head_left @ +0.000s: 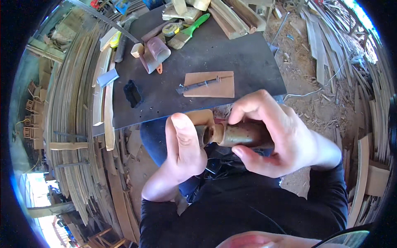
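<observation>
In front of my body, just past the table's near edge, I hold a brown tube-like piece (247, 134), seemingly wood or bamboo. My right hand (276, 134) wraps round it, thumb below and fingers above. A lighter, narrower neck (217, 133) shows at its left end. My left hand (182, 144) is closed on a shorter piece with a dark round opening (203, 135), its thumb pointing up. The two pieces meet end to end; whether they are joined, I cannot tell. Beyond them, a dark caliper-like tool (202, 84) lies on a tan square sheet (226, 91).
The dark table (244, 53) has a jagged hole (133, 94) at its left. Toward the back lie a green-handled brush (189, 32), a tape measure (170, 29), curled sandpaper (158, 50) and wood blocks (182, 13). Stacked wooden strips (78, 124) stand to the left.
</observation>
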The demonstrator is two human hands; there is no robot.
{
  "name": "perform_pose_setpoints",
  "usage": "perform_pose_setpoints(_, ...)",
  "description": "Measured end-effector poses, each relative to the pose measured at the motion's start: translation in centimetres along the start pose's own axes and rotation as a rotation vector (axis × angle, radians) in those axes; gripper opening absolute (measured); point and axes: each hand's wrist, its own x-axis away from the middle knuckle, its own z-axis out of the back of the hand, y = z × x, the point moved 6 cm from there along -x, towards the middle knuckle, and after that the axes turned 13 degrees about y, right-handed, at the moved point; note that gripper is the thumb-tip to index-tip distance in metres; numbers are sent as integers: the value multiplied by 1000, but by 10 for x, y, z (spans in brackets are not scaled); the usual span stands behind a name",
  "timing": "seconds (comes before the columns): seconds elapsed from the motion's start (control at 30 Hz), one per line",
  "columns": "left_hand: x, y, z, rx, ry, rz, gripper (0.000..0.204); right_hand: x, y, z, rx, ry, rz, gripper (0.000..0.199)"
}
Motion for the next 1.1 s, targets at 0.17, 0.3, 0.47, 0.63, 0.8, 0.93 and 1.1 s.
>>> perform_pose_setpoints(0.17, -9, -16, 4, -23, -132, -65, 56, -8, -10, 1, 245, 182, 249, 44)
perform_pose_setpoints(0.3, -4, -15, 0, -256, 56, -195, 64, -7, -19, -2, 361, 186, 330, 41)
perform_pose_setpoints(0.47, 7, 6, -4, -793, 60, -683, 32, 1, -27, -10, 572, 78, 485, 46)
perform_pose_setpoints(0.63, -5, 22, -6, -401, -8, -367, 49, 11, -22, -15, 457, 188, 494, 49)
perform_pose_setpoints(0.8, -1, 35, -3, -428, -7, -532, 43, 12, -1, -16, -21, 66, 59, 44)
perform_pose_setpoints(0.93, 7, 49, -4, -294, -148, -812, 29, 21, 25, -34, -836, -311, -501, 46)
perform_pose_setpoints(1.1, 32, 73, -10, -353, -439, -1408, 34, 60, 31, -59, -988, -739, -836, 44)
